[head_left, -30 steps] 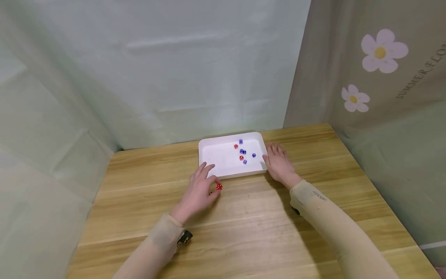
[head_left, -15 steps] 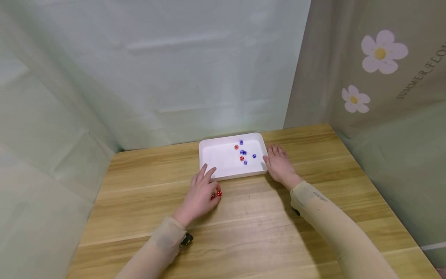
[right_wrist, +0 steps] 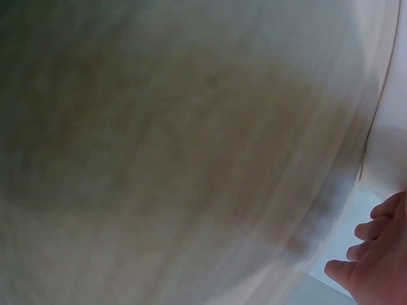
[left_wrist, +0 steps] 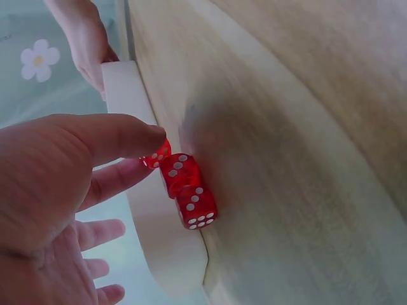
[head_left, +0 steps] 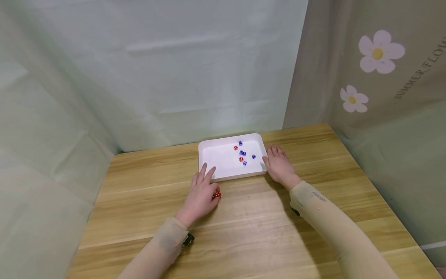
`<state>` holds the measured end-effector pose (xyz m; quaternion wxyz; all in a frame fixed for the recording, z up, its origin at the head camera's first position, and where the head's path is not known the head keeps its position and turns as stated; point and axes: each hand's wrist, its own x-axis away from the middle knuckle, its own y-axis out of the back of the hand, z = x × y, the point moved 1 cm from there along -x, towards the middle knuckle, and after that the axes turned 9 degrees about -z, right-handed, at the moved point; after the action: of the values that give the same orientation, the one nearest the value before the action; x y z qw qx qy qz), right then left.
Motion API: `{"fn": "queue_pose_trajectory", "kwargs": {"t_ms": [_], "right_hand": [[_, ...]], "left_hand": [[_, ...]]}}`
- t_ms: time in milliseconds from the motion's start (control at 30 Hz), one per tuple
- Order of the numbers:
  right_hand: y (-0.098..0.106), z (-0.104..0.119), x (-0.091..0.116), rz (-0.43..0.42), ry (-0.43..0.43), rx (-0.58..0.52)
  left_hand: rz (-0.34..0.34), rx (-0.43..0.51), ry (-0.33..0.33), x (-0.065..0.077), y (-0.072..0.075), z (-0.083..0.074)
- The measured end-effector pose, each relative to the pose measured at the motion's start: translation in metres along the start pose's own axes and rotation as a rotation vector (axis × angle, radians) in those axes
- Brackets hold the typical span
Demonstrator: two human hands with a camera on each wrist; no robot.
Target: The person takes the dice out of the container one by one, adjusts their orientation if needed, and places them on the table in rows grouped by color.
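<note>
In front of a shallow white tray (head_left: pixel 223 178), my left hand (head_left: pixel 199 198) pinches a red die (left_wrist: pixel 156 154) between thumb and forefinger, its other fingers spread toward the tray. Two more red dice, a middle die (left_wrist: pixel 180 173) and an end die (left_wrist: pixel 196 206), line up against the pinched one in the left wrist view; whether they are stacked I cannot tell. My right hand (head_left: pixel 280 164) lies at the tray's right end with its fingers extended, touching the rim; only some fingertips (right_wrist: pixel 375 229) show in the right wrist view.
Inside the tray, toward its right side, lie several blue dice (head_left: pixel 253 157) and two red dice (head_left: pixel 241 159). The wooden table (head_left: pixel 251 232) reaches back to a pale curtain (head_left: pixel 209 77), with a flowered curtain (head_left: pixel 379 77) at the right.
My left hand has brought the pinched red die down and slightly nearer me, to the other red dice. My right hand stays at the tray's right end.
</note>
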<state>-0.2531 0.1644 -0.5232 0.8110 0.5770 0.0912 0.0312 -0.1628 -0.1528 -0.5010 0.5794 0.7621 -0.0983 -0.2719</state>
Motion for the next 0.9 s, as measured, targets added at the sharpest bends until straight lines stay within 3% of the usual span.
{"fn": "queue_pose_trajectory", "kwargs": {"t_ms": [900], "right_hand": [[0.0019,0.0017,0.0014,-0.004,-0.001,0.001]], "left_hand": [[0.02,-0.046,0.014,0.0018,-0.0105,0.003]]}}
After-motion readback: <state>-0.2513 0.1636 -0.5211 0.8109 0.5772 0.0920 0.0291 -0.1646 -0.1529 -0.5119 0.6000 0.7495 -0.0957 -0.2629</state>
